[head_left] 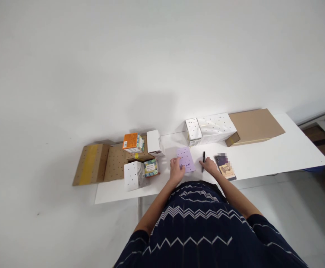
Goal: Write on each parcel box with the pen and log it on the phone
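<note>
A purple booklet [187, 158] with small dark marks lies flat on the white table in front of me. My left hand [177, 169] rests at its left edge, thumb and fingers apart on the cover. To the right of the booklet is a black pen [204, 155], pointing away from my body. Across its middle, the fingers of my right hand [210, 166] close on the pen close to the tabletop. Just beyond that hand lies a dark phone [220, 160] with a tan picture [227, 172] at its near end.
Along the wall on the right stand a small white box [193, 128], a longer white box [217, 126] and a big brown carton [254, 126]. On the left are brown cardboard boxes [114, 160], an orange box [131, 141], white boxes [131, 176] and a green box [151, 168].
</note>
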A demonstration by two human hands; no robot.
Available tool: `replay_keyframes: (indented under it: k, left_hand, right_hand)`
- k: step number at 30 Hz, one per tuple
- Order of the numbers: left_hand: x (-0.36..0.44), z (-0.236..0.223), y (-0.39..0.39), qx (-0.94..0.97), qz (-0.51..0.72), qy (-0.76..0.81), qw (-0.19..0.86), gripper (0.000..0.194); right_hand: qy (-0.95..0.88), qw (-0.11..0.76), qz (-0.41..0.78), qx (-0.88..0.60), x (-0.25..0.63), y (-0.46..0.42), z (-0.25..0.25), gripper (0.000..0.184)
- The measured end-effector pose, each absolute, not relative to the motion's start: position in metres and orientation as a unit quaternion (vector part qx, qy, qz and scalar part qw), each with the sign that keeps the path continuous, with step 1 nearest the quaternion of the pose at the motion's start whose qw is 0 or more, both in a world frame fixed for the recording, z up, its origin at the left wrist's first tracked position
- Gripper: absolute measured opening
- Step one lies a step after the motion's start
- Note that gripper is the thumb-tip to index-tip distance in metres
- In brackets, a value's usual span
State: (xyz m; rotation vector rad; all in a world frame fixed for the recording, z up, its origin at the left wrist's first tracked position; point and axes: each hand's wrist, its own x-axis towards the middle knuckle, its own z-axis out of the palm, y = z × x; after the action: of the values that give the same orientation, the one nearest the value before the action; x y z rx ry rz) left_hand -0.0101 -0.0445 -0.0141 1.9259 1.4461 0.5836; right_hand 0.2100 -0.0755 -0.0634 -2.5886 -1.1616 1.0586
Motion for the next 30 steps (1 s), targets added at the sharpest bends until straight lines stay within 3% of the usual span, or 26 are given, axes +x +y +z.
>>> replay_keyframes:
  k: [5, 11, 16, 18, 23, 30]
  left_hand:
    - [0.003, 0.000, -0.038, 0.830, 0.164, 0.490, 0.210, 0.033]
    - [0.006, -0.007, -0.036, 0.871, 0.142, 0.438, 0.173, 0.039]
    - [0.006, -0.013, -0.041, 0.872, 0.143, 0.435, 0.174, 0.042]
    - [0.008, -0.014, -0.044, 0.874, 0.153, 0.420, 0.189, 0.042]
    - [0.015, -0.021, -0.052, 0.865, 0.192, 0.406, 0.224, 0.045]
    - [0.012, -0.023, -0.046, 0.860, 0.226, 0.382, 0.251, 0.052]
  right_hand:
    - [-0.377, 0.096, 0.378, -0.840, 0.207, -0.072, -0.064, 0.010]
    - [-0.341, 0.208, 0.424, -0.813, 0.211, -0.077, -0.030, 0.009]
    - [-0.267, 0.517, 0.443, -0.681, 0.200, -0.072, 0.014, 0.017]
    - [-0.254, 0.577, 0.454, -0.630, 0.188, -0.062, 0.027, 0.020]
    - [-0.314, 0.551, 0.485, -0.602, 0.157, -0.038, 0.025, 0.024]
    - [-0.433, 0.484, 0.341, -0.680, 0.141, -0.038, -0.008, 0.011]
